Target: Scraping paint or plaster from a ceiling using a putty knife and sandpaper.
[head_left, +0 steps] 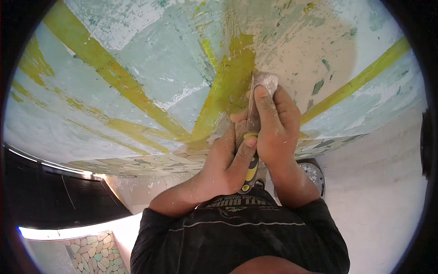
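A putty knife (251, 172) with a black and yellow handle is upright in front of me, its wide metal blade pointing up and smeared with pale dust. My left hand (223, 164) is closed round the handle, thumb lying along it. Higher up, my right hand (279, 132) grips the blade, its thumb pressed on the metal near the top. Dust coats the fingers of both hands. Behind the blade is a pale green wall (159, 59) with olive-yellow stripes and a scuffed beige patch (315, 50). Whether the blade's edge touches the wall I cannot tell.
A band of flat pebble mosaic (182, 162) runs along the wall's lower part. Beside my right forearm is a round grey object (315, 178), partly hidden. To the left are a dark opening (54, 192) and a pebble panel (98, 253). A plain pale surface (374, 182) spreads at the right.
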`<state>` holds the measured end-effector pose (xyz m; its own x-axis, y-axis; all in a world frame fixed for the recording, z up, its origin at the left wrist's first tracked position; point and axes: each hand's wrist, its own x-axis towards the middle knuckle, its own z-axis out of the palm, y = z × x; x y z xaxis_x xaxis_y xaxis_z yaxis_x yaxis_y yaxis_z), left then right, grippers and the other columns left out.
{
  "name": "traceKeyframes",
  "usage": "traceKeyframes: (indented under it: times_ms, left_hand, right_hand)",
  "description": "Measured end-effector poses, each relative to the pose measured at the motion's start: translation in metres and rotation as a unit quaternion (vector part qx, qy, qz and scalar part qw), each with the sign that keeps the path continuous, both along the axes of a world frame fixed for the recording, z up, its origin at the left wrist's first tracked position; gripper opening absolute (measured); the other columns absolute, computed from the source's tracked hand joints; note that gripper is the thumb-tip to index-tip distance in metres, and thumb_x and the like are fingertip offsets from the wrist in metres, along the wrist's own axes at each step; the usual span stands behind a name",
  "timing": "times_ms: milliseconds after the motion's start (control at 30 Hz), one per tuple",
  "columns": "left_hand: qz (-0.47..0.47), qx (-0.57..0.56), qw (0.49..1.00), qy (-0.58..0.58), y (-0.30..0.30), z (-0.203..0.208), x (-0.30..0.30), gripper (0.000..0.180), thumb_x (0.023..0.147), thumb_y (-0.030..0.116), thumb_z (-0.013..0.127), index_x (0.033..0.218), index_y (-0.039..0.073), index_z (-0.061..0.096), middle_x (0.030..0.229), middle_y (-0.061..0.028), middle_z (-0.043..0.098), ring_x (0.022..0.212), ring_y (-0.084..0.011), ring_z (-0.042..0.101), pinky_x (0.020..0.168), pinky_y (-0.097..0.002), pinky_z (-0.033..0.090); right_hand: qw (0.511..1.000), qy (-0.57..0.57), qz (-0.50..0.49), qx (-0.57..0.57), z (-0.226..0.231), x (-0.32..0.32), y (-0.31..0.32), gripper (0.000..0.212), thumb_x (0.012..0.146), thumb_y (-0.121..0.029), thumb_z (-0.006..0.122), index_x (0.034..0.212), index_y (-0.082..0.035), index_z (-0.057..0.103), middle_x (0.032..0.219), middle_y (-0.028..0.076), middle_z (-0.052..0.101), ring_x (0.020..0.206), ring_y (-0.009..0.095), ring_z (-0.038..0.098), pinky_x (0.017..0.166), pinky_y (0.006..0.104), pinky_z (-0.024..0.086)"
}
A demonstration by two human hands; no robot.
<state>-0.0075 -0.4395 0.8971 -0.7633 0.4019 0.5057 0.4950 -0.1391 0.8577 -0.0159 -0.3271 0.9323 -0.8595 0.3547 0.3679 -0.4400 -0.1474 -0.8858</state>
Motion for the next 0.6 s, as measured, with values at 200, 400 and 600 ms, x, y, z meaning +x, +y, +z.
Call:
traceKeyframes:
  times_ms: [200, 400, 600]
  left_hand:
    - [-0.032, -0.030, 0.994, -0.101, -0.003, 0.023, -0.010, 0.041, 0.103, 0.011, 0.041, 0.138, -0.008, 0.040, 0.118, -0.0177, 0.060, 0.107, -0.0246, 0.057, 0.094, -0.0340, 0.044]
    - [-0.054, -0.003, 0.999, 0.010, 0.001, 0.003, -0.011, 0.046, 0.106, 0.017, 0.036, 0.146, -0.006, 0.031, 0.136, -0.0099, 0.049, 0.123, -0.0130, 0.046, 0.102, -0.0271, 0.037]
    - [-0.035, 0.060, 0.993, -0.092, 0.003, 0.011, -0.005, 0.036, 0.103, 0.011, 0.039, 0.135, -0.005, 0.044, 0.110, -0.0123, 0.057, 0.099, -0.0171, 0.055, 0.087, -0.0309, 0.044]
  right_hand:
    - [0.999, 0.021, -0.011, 0.031, 0.023, -0.006, 0.001, 0.027, 0.102, -0.021, 0.053, 0.100, 0.006, 0.062, 0.082, 0.006, 0.065, 0.061, 0.016, 0.067, 0.055, 0.0241, 0.050]
    - [0.998, 0.002, -0.006, 0.058, 0.017, -0.005, 0.004, 0.030, 0.101, -0.023, 0.055, 0.099, 0.006, 0.062, 0.082, 0.008, 0.066, 0.061, 0.017, 0.068, 0.054, 0.0250, 0.050]
    - [0.995, 0.019, -0.019, 0.101, 0.026, -0.003, 0.001, 0.033, 0.101, -0.026, 0.056, 0.098, 0.006, 0.062, 0.081, 0.008, 0.065, 0.061, 0.017, 0.068, 0.053, 0.0255, 0.050]
